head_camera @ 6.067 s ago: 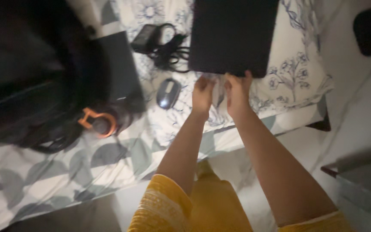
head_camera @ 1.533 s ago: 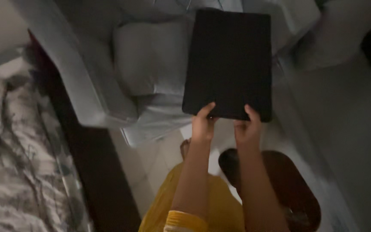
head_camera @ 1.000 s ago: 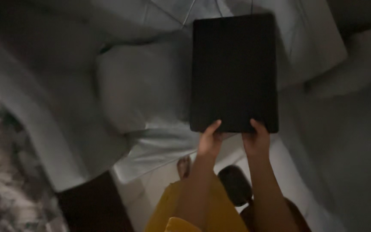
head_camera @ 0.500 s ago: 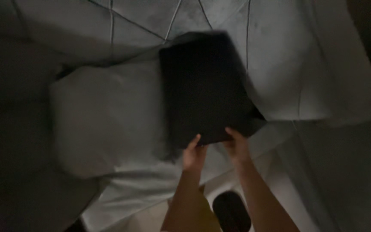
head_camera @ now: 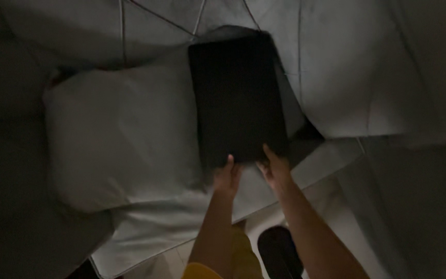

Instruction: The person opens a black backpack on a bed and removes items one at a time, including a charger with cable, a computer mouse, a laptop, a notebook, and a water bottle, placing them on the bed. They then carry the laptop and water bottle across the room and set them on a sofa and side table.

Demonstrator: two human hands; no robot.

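Yellow fabric (head_camera: 202, 270) shows at the very bottom of the dim view, it looks like the person's clothing, and a dark rounded thing (head_camera: 279, 253) sits on the pale floor (head_camera: 331, 206) just to the right of it. Too dark to say what that thing is.

From there both bare forearms run up toward a flat black rectangular case (head_camera: 237, 98), tablet or slim laptop sort of thing, hard to say which. The left hand (head_camera: 226, 175) is at the case's near edge, toward its left corner, fingers curled up onto the edge with the thumb alongside. The right hand (head_camera: 273, 166) is at the same near edge, closer to the right corner, one finger poking up against the black surface. Both hands look partly closed on that edge, but in this light it's impossible to tell whether they really grip it or just touch it.

The case itself lies lengthwise, pointing away from the person, on a light grey sofa (head_camera: 367, 77). Its left side overlaps a big pale cushion (head_camera: 125, 134) that spreads out to the left of the case. Beyond the case's far end is the sofa's quilted back (head_camera: 156, 20) with diagonal seams. To the right of the case there's another plump grey cushion section.
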